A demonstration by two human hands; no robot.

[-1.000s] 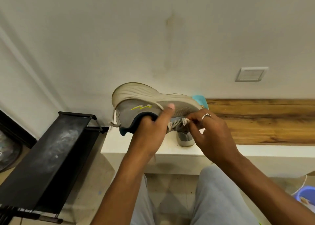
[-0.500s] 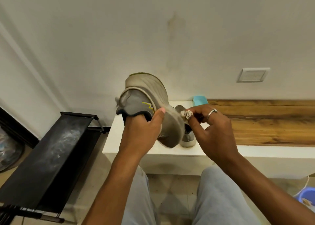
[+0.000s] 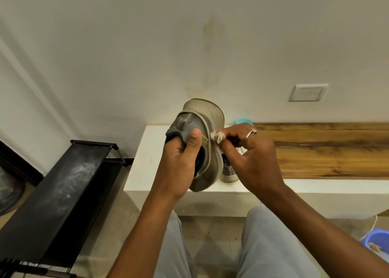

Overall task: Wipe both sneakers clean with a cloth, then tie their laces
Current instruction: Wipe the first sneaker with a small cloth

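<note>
My left hand (image 3: 179, 164) grips the grey sneaker (image 3: 202, 117) at its collar, thumb pressed on the outside, and holds it tipped on end above the left end of the white ledge (image 3: 147, 172). My right hand (image 3: 252, 157) pinches a small wadded cloth (image 3: 217, 137) against the sneaker's right edge. The second sneaker (image 3: 229, 172) stands on the ledge just beyond, partly hidden.

Sneaker (image 3: 207, 117): grey fabric upper, matt beige rubber sole. Cloth (image 3: 217, 137): crumpled, off-white. Surface (image 3: 147, 172): smooth matt white, adjoining varnished wood plank (image 3: 328, 151). Rack (image 3: 63, 185): black metal, dusty and scuffed. Ring (image 3: 250, 134): polished metal.
</note>
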